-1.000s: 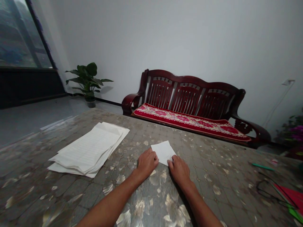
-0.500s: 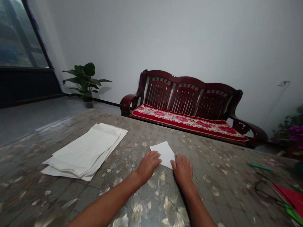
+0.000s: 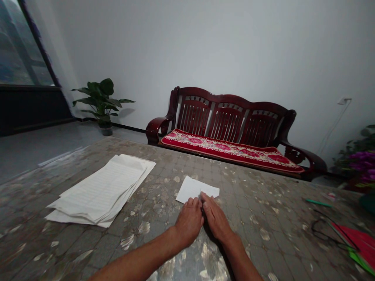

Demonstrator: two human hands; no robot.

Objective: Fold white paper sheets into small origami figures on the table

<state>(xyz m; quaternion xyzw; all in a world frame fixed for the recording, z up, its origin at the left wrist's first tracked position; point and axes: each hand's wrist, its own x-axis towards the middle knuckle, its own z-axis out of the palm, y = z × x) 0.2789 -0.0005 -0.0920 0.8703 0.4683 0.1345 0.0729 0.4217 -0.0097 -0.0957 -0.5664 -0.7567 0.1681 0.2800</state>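
A small folded sheet of white paper [image 3: 190,188] lies on the patterned table in front of me, turned at an angle. At its near edge, the fingers of my left hand [image 3: 190,221] are curled in and closed on it. My right hand [image 3: 216,217] is close beside the left, with its fingers together and their tips over the paper's near right part. Both hands meet at the middle of that edge and cover it. Their thumbs are mostly hidden.
Left of my hands lies a stack of lined white sheets [image 3: 102,191]. A green pen [image 3: 318,203], black-framed glasses [image 3: 322,234] and red paper [image 3: 359,240] lie at the right. Beyond the table [image 3: 258,210] stand a wooden bench [image 3: 228,121] and a potted plant [image 3: 102,99].
The paper has been turned, and its corners point differently. My hands have moved from its two sides to meet at the near edge. The view has shifted slightly to the right.
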